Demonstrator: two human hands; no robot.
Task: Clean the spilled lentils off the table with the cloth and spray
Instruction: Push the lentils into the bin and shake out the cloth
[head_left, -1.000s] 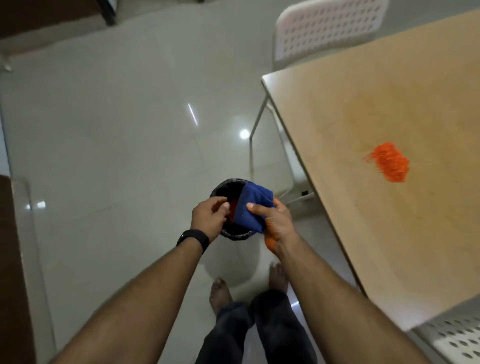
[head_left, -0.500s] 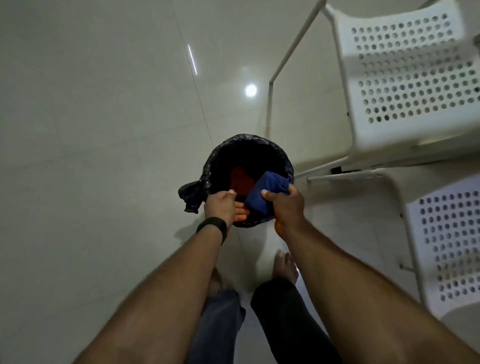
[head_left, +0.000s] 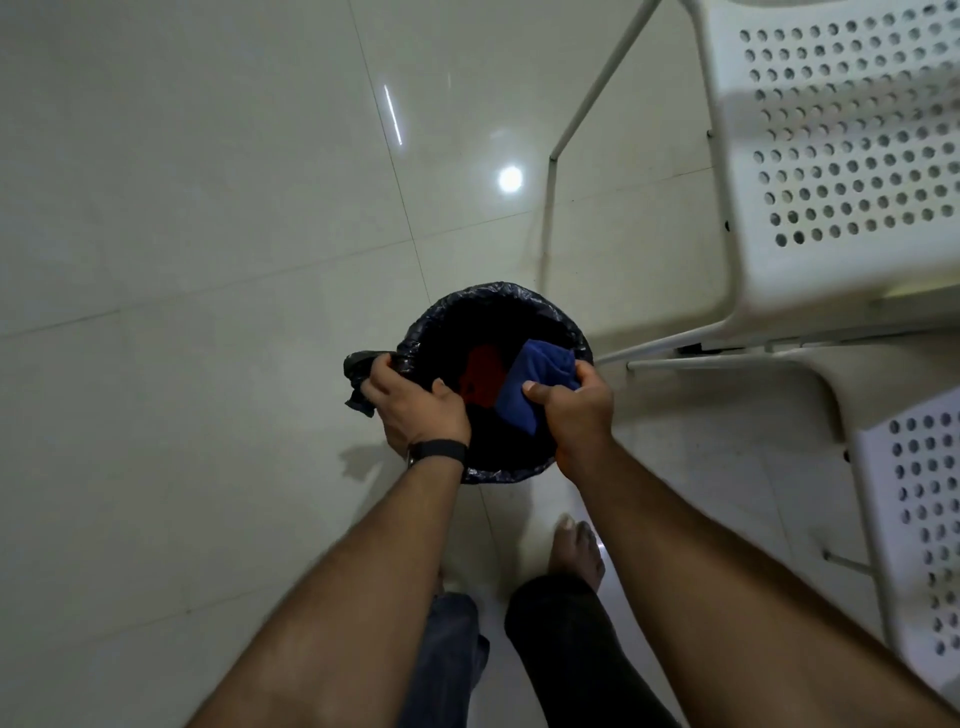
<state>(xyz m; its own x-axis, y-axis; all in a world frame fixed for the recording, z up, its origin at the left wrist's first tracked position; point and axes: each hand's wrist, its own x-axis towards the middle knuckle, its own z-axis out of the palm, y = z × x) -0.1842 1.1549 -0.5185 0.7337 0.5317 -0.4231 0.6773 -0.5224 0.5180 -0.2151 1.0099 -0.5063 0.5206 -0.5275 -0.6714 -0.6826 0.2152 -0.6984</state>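
Right hand (head_left: 576, 415) pinching soft, light, floppy blue cloth (head_left: 530, 387) over bin (head_left: 498, 296) mouth, likely best bunched by 1 folded edge; left hand (head_left: 410, 402) gripping black liner (head_left: 358, 371) at rim.

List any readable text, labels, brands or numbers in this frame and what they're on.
None readable.
Black wristband on the left wrist: no visible display or digits.
Blue cloth, black bin liner, white perforated chairs: no print, logo or label visible.
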